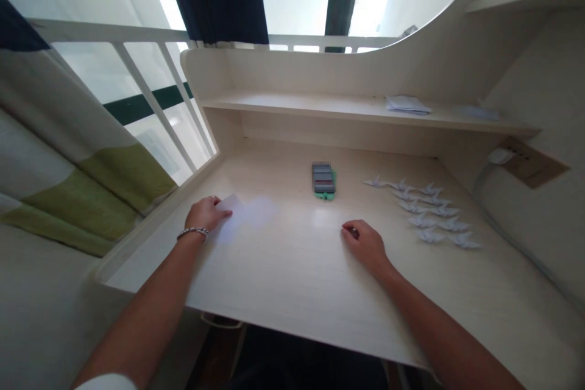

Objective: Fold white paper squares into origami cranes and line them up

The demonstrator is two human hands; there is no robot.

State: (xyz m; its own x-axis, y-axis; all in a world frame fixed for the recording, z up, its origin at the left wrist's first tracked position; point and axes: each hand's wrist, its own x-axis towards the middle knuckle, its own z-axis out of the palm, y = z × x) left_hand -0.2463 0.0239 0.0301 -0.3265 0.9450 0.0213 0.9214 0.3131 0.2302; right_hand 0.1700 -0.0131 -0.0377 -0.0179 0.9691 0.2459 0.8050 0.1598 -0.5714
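My left hand (205, 214) is at the left part of the desk, its fingers pinching a small sheet of thin white paper (232, 202). The sheet is pale against the desk, so its outline is hard to make out. To the right, my right hand (365, 244) rests with curled fingers near the desk surface, and nothing shows between thumb and fingers. Several folded white paper cranes (432, 213) lie in rows to the right of that hand. Beyond and between both hands lies a dark, blurred rectangular object with a green edge (324, 180).
A raised shelf (292, 103) runs along the back of the pale desk (274, 280), with folded white paper (406, 105) on it. A plug (500, 155) and its cable (512, 241) are at the right wall. Curtains (91, 158) hang at the left.
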